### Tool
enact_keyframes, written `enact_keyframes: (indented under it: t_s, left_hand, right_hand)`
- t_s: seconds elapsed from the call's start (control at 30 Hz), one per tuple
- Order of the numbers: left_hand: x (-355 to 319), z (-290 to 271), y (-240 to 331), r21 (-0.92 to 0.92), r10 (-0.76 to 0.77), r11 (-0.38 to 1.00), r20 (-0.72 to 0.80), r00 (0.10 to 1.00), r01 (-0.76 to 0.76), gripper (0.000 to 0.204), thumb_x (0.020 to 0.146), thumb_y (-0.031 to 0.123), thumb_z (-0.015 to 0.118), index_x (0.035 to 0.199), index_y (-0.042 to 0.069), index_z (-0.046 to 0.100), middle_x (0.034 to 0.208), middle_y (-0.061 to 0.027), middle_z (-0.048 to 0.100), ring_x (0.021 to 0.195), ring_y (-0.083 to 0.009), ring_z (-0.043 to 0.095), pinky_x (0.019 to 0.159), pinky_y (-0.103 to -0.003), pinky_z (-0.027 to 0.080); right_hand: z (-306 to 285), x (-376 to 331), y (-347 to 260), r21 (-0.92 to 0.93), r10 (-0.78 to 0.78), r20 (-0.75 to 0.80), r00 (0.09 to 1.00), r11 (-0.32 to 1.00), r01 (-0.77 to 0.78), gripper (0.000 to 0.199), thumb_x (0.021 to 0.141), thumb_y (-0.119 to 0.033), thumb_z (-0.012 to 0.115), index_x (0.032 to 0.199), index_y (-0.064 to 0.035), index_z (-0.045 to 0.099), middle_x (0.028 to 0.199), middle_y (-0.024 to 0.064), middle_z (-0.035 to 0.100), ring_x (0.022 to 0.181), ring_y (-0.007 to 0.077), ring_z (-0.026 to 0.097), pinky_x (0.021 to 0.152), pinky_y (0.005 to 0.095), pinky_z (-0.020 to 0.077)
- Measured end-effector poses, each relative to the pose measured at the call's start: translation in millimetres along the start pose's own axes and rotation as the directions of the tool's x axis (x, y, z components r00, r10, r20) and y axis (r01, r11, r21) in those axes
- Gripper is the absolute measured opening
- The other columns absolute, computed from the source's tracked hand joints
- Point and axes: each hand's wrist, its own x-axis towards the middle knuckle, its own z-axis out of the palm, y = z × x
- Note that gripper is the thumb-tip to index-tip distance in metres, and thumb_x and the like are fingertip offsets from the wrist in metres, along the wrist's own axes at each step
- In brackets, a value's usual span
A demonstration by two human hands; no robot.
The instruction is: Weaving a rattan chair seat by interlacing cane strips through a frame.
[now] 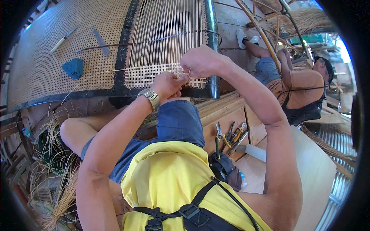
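Pale cane strands (154, 23) run lengthwise across a dark-framed panel, with a tighter cross-woven band (144, 75) at its near end. Over that band's right part, my left hand (167, 85) is closed, thumb and fingers pinching a thin cane strand (188, 71). My right hand (202, 62) comes from the right and pinches the same strand just above, its fingertips partly hidden. A loose cane end (98, 72) trails out leftward from the woven band. Farther up, a thin dark rod (154, 40) lies across the lengthwise strands.
On the finished cane mesh (38, 73) at left lie a knife (63, 39), a flat blade (101, 41) and a blue lump (73, 68). Pliers (220, 138) and other tools sit right of my knee. Loose cane (63, 196) hangs lower left. Another person (304, 84) sits at right.
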Motion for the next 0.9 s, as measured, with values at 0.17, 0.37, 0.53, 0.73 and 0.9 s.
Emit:
enact_keyframes:
  t_s: [0.17,0.37,0.53,0.73,0.9]
  left_hand:
    - [-4,-12,-14,0.686,0.424,0.684,-0.097,0.9,-0.249,0.061,0.092,0.061,0.061,0.07,0.004,0.07,0.072,-0.0171,0.071,0.065,-0.0326,0.07,0.065,-0.045,0.056]
    - [-88,-58,-68,0.811,0.419,0.585,-0.271,0.867,-0.029,0.049,0.093,0.054,0.061,0.079,0.009,0.072,0.077,-0.0178,0.07,0.074,-0.0387,0.069,0.067,-0.049,0.054]
    - [-150,-66,-74,0.758,0.521,0.648,-0.373,0.768,-0.072,0.039,0.093,0.043,0.068,0.077,0.007,0.07,0.074,-0.0156,0.069,0.07,-0.0364,0.068,0.061,-0.047,0.051]
    - [-162,-63,-26,0.793,0.763,0.54,-0.322,0.56,-0.281,0.038,0.092,0.028,0.075,0.072,0.001,0.061,0.057,-0.0147,0.052,0.049,-0.0272,0.05,0.049,-0.038,0.038]
    - [-107,-48,-35,0.511,0.495,0.817,-0.382,0.781,-0.268,0.034,0.099,0.031,0.066,0.085,0.0,0.067,0.068,-0.012,0.064,0.06,-0.0227,0.058,0.055,-0.034,0.045]
  right_hand:
    - [5,0,-7,-0.049,0.09,0.008,0.996,0.995,-0.09,0.016,0.07,-0.016,0.069,0.085,-0.0097,0.073,0.082,0.0124,0.072,0.084,0.0336,0.072,0.072,0.0446,0.056]
    - [11,-8,8,0.138,-0.019,-0.046,0.999,0.99,0.025,0.016,0.074,-0.016,0.07,0.087,-0.0083,0.072,0.086,0.0122,0.072,0.087,0.0318,0.071,0.075,0.0429,0.0555]
    - [7,-7,6,0.381,-0.116,-0.036,0.993,0.917,0.121,0.022,0.088,-0.023,0.071,0.101,-0.005,0.072,0.097,0.0107,0.072,0.091,0.0234,0.07,0.08,0.0371,0.0551]
    - [-2,15,-28,0.903,-0.423,-0.029,0.906,0.378,0.206,0.032,0.102,-0.028,0.064,0.117,-0.0003,0.068,0.097,0.0026,0.071,0.091,0.0129,0.065,0.084,0.0288,0.0522]
    - [-5,-1,3,0.615,-0.149,-0.198,0.969,0.751,0.241,0.022,0.093,-0.022,0.07,0.098,-0.0008,0.071,0.078,0.0064,0.066,0.075,0.0139,0.063,0.07,0.0315,0.051]
